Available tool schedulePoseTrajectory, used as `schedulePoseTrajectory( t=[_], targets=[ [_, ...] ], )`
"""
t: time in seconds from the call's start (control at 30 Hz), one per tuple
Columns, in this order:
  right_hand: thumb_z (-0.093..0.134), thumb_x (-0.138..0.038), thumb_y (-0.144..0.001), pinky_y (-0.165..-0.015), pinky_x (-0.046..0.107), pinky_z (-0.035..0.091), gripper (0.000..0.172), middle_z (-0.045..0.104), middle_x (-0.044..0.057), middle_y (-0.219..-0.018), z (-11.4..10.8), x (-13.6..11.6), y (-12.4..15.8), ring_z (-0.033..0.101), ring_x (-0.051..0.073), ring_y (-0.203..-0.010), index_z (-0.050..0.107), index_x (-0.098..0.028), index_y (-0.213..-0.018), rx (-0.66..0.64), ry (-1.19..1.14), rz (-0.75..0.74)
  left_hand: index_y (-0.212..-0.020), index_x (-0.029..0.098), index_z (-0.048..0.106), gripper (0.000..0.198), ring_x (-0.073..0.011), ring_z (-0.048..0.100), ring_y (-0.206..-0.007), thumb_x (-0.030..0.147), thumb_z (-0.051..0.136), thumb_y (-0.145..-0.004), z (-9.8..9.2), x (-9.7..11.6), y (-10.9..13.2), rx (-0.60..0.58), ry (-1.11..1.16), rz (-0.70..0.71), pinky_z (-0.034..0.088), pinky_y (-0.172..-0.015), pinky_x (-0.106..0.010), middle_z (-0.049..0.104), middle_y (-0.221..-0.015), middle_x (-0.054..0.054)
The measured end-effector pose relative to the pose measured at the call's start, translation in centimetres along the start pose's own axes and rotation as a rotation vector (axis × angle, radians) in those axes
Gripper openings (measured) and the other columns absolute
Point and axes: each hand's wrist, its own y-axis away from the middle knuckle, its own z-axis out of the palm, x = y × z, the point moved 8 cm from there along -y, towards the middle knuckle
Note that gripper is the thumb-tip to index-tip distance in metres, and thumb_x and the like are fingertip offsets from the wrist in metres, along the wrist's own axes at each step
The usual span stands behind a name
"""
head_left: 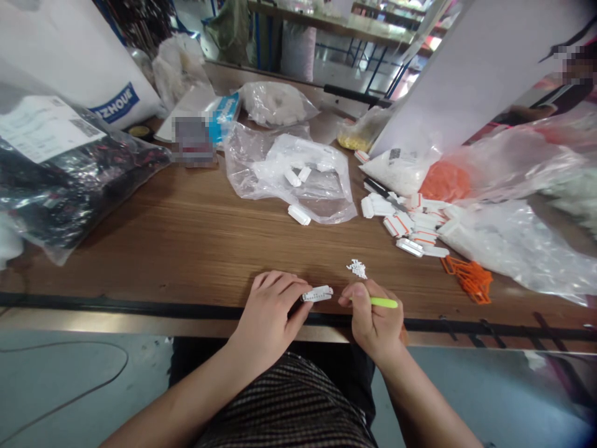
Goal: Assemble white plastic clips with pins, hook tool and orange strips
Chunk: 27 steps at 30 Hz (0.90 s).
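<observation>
Near the table's front edge, my left hand is closed on one end of a small white plastic part with a row of dark slots along its side. My right hand is closed around a tool with a yellow-green handle; its tip is hidden by my fingers. A small gap separates that hand from the white part. Just beyond the right hand lies a little heap of tiny white pieces.
Several white housings with orange strips and a pile of orange frames lie at right. An open clear bag and a loose white housing sit mid-table. A black-filled bag stands left; white sacks rise behind.
</observation>
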Motion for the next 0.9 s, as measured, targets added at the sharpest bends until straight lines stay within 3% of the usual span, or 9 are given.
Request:
schedulePoseTrajectory(
  t=[0.3,0.63,0.9],
  targets=[
    [0.048,-0.025,-0.102,-0.059,0.025,0.048,0.036,0.067,-0.002,-0.063,-0.5,1.5,0.7,0.063,0.012,-0.057,0.067,-0.021,-0.071,0.114,-0.145,0.099,-0.110,0.025,0.068,0.014,-0.0244,0.064,-0.103,0.021,0.066,-0.096,0.0,0.0,-0.1,0.005,-0.008,-0.003,0.041,-0.094,-0.046,0.073,-0.109,-0.001],
    [0.049,-0.027,-0.101,-0.059,0.026,0.048,0.036,0.068,-0.001,-0.063,0.1,1.2,0.3,0.063,0.012,-0.055,0.067,-0.020,-0.071,0.001,-0.059,0.092,-0.111,0.025,0.067,0.014,-0.0251,0.063,-0.104,0.021,0.065,-0.097,0.1,-0.1,0.0,-0.006,-0.014,-0.008,0.042,-0.094,-0.047,0.073,-0.110,-0.002],
    [0.046,-0.031,-0.103,-0.056,0.025,0.050,0.043,0.066,0.001,-0.063,-0.6,1.9,0.5,0.063,0.013,-0.056,0.067,-0.019,-0.068,0.121,-0.125,0.169,-0.110,0.025,0.067,0.015,-0.0242,0.063,-0.103,0.019,0.066,-0.096,0.1,-0.1,-0.1,-0.002,-0.006,-0.007,0.041,-0.095,-0.046,0.073,-0.109,-0.001]
  ],
)
